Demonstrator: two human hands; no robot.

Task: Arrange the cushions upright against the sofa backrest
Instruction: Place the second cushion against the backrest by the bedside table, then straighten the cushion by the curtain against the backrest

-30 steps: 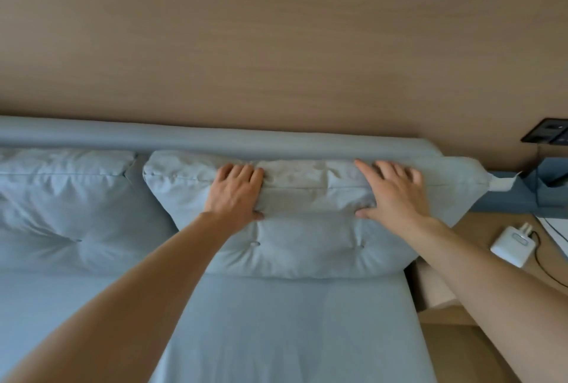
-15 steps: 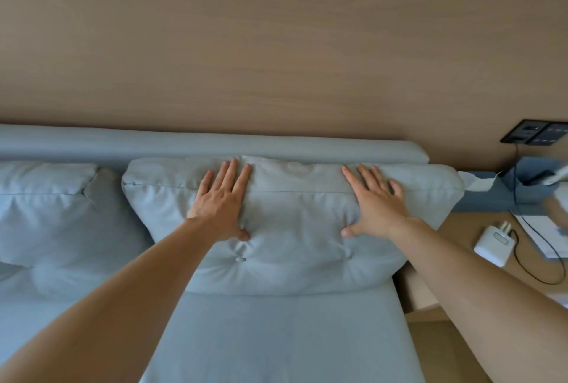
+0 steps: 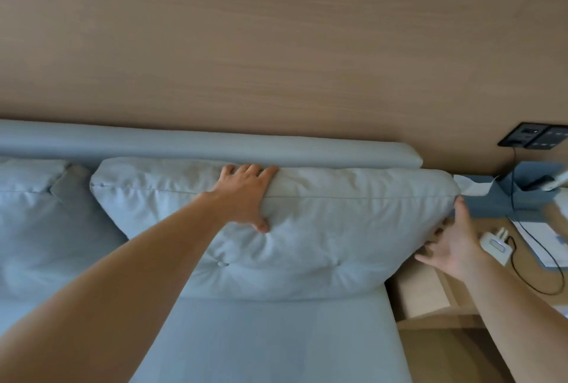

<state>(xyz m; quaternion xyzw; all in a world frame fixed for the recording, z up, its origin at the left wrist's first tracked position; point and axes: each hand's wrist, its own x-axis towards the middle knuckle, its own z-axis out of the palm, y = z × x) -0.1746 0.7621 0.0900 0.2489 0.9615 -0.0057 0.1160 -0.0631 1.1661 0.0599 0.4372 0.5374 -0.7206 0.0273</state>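
Observation:
A pale blue tufted cushion (image 3: 322,229) stands upright against the sofa backrest (image 3: 215,144), at the right end of the seat (image 3: 276,342). My left hand (image 3: 246,195) lies on its top edge, fingers over the top and thumb pressed into the front face. My right hand (image 3: 451,244) is spread flat against the cushion's right end, fingers apart. A second matching cushion (image 3: 33,223) leans against the backrest on the left, partly cut off by the frame edge.
A wooden side table (image 3: 436,284) stands right of the sofa with a white charger (image 3: 496,244) and black cable (image 3: 541,275). A blue-grey box (image 3: 528,195) sits behind it. A dark wall socket (image 3: 533,139) is on the wood-panelled wall (image 3: 276,44).
My right hand left the cushion's front and moved to its right end. My left hand shifted right along the top edge and curled over it. The view drifted left.

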